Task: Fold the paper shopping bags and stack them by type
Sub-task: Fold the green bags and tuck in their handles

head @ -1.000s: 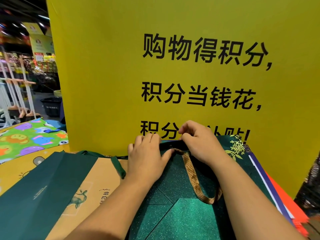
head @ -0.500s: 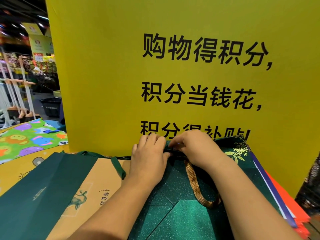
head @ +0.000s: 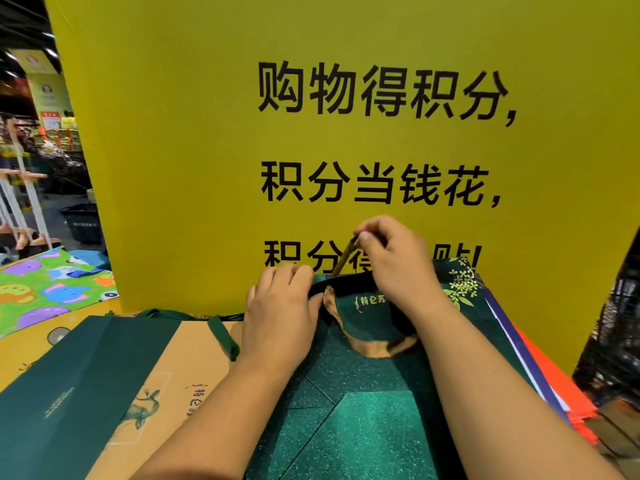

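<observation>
A glittery dark green paper bag [head: 360, 420] lies flat in front of me, its mouth toward the yellow board. My left hand [head: 280, 317] rests on the bag's top left edge, fingers curled over the rim. My right hand [head: 394, 258] is raised above the mouth and pinches a gold ribbon handle [head: 343, 256] between thumb and finger, pulling it up. The second gold handle [head: 377, 346] loops flat on the bag's face. To the left lies a folded tan and dark green bag [head: 114, 386] with a green handle.
A tall yellow board with black characters [head: 346, 150] stands right behind the bags. Under the green bag's right side lie flat bags with purple, white and orange edges [head: 540, 386]. A colourful cartoon-print sheet [head: 45, 289] lies far left, shop shelves beyond it.
My right hand has lifted from the bag's mouth, drawing one gold handle upward. The other handle has slid higher on the bag. My left hand stays at the rim.
</observation>
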A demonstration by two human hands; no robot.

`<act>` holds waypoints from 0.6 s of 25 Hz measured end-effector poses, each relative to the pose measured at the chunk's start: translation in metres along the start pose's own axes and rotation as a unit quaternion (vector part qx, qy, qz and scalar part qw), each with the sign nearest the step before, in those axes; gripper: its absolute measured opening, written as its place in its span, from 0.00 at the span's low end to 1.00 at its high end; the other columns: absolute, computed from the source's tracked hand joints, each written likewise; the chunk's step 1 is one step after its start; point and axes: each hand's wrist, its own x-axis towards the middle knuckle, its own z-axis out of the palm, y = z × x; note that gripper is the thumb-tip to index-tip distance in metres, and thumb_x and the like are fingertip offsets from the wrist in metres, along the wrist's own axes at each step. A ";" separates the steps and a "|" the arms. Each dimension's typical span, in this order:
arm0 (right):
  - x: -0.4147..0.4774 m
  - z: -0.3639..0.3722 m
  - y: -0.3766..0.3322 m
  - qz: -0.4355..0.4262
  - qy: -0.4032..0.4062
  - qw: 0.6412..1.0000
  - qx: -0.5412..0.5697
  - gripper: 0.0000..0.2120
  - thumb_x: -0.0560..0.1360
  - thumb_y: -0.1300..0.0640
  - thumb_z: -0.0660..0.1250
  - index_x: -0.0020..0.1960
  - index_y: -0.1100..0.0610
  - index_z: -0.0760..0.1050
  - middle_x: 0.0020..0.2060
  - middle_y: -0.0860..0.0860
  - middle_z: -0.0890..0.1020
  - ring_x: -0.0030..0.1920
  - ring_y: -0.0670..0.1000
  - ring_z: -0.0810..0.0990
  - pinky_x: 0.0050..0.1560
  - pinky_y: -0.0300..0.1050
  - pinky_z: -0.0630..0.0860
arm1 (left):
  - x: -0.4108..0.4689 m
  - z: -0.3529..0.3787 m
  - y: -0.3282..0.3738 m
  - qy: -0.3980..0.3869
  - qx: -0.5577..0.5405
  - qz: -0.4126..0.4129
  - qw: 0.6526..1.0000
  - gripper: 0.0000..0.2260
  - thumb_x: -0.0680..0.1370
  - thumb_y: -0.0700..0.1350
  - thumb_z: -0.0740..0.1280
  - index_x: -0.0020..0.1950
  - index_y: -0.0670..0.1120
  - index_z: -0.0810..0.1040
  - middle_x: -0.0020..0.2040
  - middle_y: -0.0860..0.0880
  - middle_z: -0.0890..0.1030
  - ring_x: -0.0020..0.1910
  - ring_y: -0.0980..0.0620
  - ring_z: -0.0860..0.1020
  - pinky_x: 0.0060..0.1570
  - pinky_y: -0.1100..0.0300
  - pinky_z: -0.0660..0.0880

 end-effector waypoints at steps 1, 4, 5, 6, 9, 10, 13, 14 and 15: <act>0.001 -0.006 -0.002 0.015 0.046 0.998 0.052 0.06 0.83 0.57 0.61 0.54 0.51 0.77 0.45 0.45 0.81 0.45 0.48 0.81 0.43 0.43 0.77 | 0.001 0.000 0.000 -0.011 -0.003 -0.006 1.000 0.11 0.75 0.53 0.71 0.49 0.50 0.72 0.51 0.52 0.77 0.52 0.48 0.71 0.45 0.52 0.70; 0.008 -0.036 -0.005 0.074 0.184 0.954 0.224 0.07 0.83 0.59 0.59 0.53 0.53 0.76 0.41 0.48 0.81 0.38 0.46 0.81 0.36 0.40 0.76 | 0.002 0.002 -0.003 -0.054 -0.016 -0.036 0.998 0.12 0.77 0.57 0.67 0.54 0.51 0.73 0.54 0.54 0.76 0.56 0.50 0.69 0.49 0.54 0.69; 0.011 -0.050 -0.004 0.091 0.223 0.929 0.280 0.08 0.83 0.60 0.58 0.53 0.54 0.75 0.39 0.48 0.80 0.34 0.44 0.80 0.33 0.37 0.73 | 0.003 0.002 -0.004 -0.061 -0.024 -0.043 0.997 0.13 0.78 0.58 0.67 0.55 0.51 0.73 0.55 0.54 0.75 0.57 0.51 0.69 0.50 0.54 0.70; 0.014 -0.063 -0.003 0.106 0.255 0.901 0.335 0.08 0.83 0.61 0.57 0.52 0.54 0.74 0.37 0.49 0.79 0.32 0.43 0.79 0.30 0.36 0.71 | 0.003 0.002 -0.005 -0.065 -0.036 -0.049 0.996 0.13 0.77 0.58 0.67 0.55 0.51 0.72 0.55 0.54 0.76 0.57 0.51 0.69 0.50 0.54 0.70; 0.019 -0.086 0.006 0.122 0.294 0.819 0.477 0.08 0.83 0.64 0.56 0.51 0.56 0.73 0.34 0.50 0.78 0.31 0.45 0.80 0.31 0.37 0.72 | 0.003 0.003 -0.006 -0.064 -0.067 -0.056 0.994 0.15 0.77 0.59 0.68 0.56 0.50 0.73 0.54 0.53 0.76 0.57 0.50 0.69 0.53 0.52 0.71; 0.019 -0.085 0.007 0.117 0.287 0.807 0.503 0.08 0.83 0.64 0.56 0.52 0.57 0.73 0.36 0.51 0.79 0.33 0.46 0.82 0.34 0.37 0.75 | 0.003 0.003 -0.005 -0.067 -0.065 -0.056 0.994 0.16 0.77 0.59 0.67 0.57 0.50 0.73 0.54 0.53 0.75 0.58 0.50 0.69 0.53 0.52 0.71; 0.021 -0.075 0.012 0.070 0.211 0.884 0.411 0.15 0.82 0.65 0.60 0.64 0.51 0.65 0.54 0.52 0.81 0.50 0.49 0.84 0.51 0.42 0.80 | 0.003 0.005 -0.004 -0.082 -0.056 -0.067 0.993 0.16 0.77 0.60 0.66 0.59 0.51 0.72 0.55 0.54 0.75 0.59 0.51 0.69 0.55 0.53 0.71; 0.021 -0.072 0.014 0.053 0.150 0.930 0.332 0.21 0.81 0.65 0.63 0.66 0.45 0.62 0.59 0.50 0.80 0.54 0.49 0.83 0.53 0.43 0.80 | 0.002 0.006 -0.004 -0.083 -0.059 -0.071 0.992 0.16 0.78 0.59 0.66 0.60 0.51 0.72 0.56 0.54 0.75 0.59 0.51 0.69 0.56 0.53 0.71; 0.019 -0.068 0.012 0.039 0.074 0.965 0.248 0.21 0.80 0.64 0.64 0.65 0.43 0.64 0.59 0.48 0.80 0.55 0.48 0.82 0.54 0.44 0.80 | 0.002 0.006 -0.005 -0.083 -0.061 -0.074 0.992 0.16 0.78 0.59 0.65 0.60 0.51 0.72 0.56 0.54 0.75 0.59 0.51 0.69 0.56 0.52 0.71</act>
